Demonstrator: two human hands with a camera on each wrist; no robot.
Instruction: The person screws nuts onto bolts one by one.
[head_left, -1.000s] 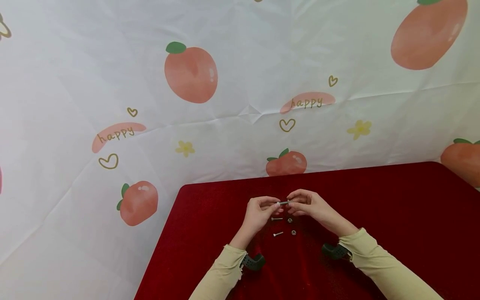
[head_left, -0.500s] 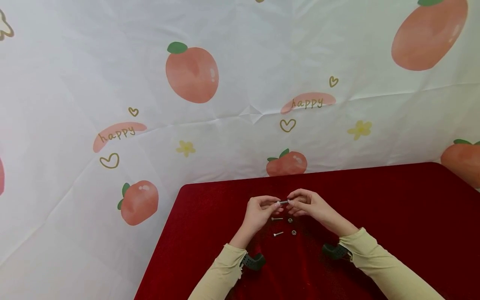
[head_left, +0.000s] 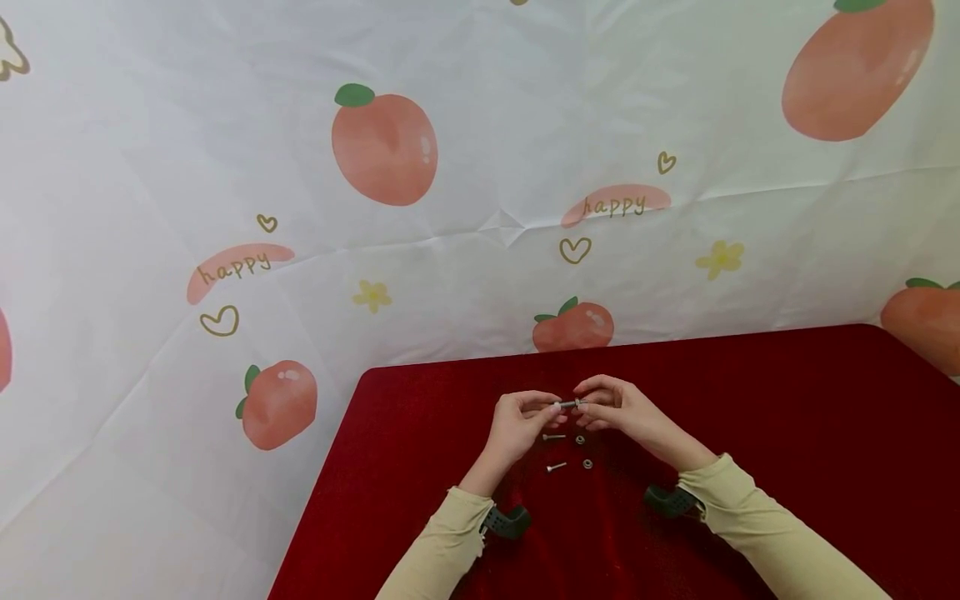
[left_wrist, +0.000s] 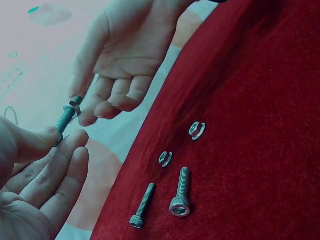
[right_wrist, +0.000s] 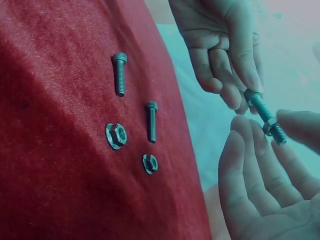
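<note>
My left hand (head_left: 521, 423) pinches the head of a socket head bolt (right_wrist: 260, 107) between thumb and fingers, holding it up above the table. A flange nut (right_wrist: 270, 126) sits on the bolt's threads, with the threaded tip poking out past it. My right hand (head_left: 633, 417) has its thumb and index finger at the two sides of this nut. The remaining right fingers are spread loosely below. In the right wrist view a larger loose bolt (right_wrist: 120, 75) and a smaller bolt (right_wrist: 152, 122) lie on the cloth, beside a larger flange nut (right_wrist: 115, 136) and a smaller one.
A red velvety cloth covers the table (head_left: 750, 433), whose far edge meets a white fruit-print curtain (head_left: 480, 167). The loose bolts and nuts lie just on the near side of my hands. Dark bands (head_left: 508, 523) are on both wrists.
The right fingers shift slightly around the nut, which they covered half a second ago and which shows again now. My left hand and the loose parts stay in place.
</note>
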